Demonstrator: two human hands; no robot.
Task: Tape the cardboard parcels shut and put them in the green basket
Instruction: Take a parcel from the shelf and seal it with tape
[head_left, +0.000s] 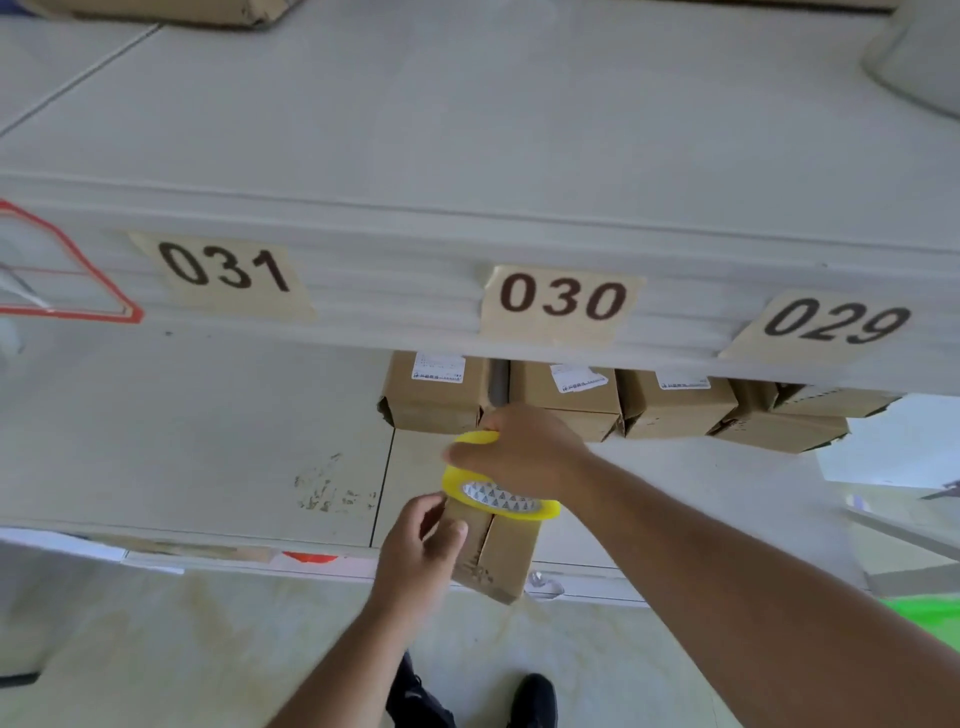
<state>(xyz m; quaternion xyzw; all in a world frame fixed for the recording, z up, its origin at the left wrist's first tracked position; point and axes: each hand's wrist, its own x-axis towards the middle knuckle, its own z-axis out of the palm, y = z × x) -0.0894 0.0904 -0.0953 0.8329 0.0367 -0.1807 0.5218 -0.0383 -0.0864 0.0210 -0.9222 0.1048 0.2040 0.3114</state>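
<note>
- Step in hand: taping. A parcel (491, 553) is held at the bench (208, 441) edge by the left hand (415, 561), fingers grasping its side.
- The tape roll (498, 496) is gripped by the right hand (519, 452) at the parcel's far end.
- Next, by judgement: tape is to be drawn along the seam.
- The basket (930, 618) is glimpsed at right.

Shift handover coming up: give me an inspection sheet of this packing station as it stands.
Surface: pale lower shelf, scuffed; upper shelf edge labelled 031, 030, 029.
Job's things: cardboard parcel at the shelf's front edge, centre seam visible; yellow tape roll on its far end; green basket only partly in view at right.
Clutter: row of labelled parcels at the back of the lower shelf.
Grippers: left hand holds the parcel; right hand grips the tape roll.
Cables: nothing seen.
Surroundings: floor, dark shoes below.
</note>
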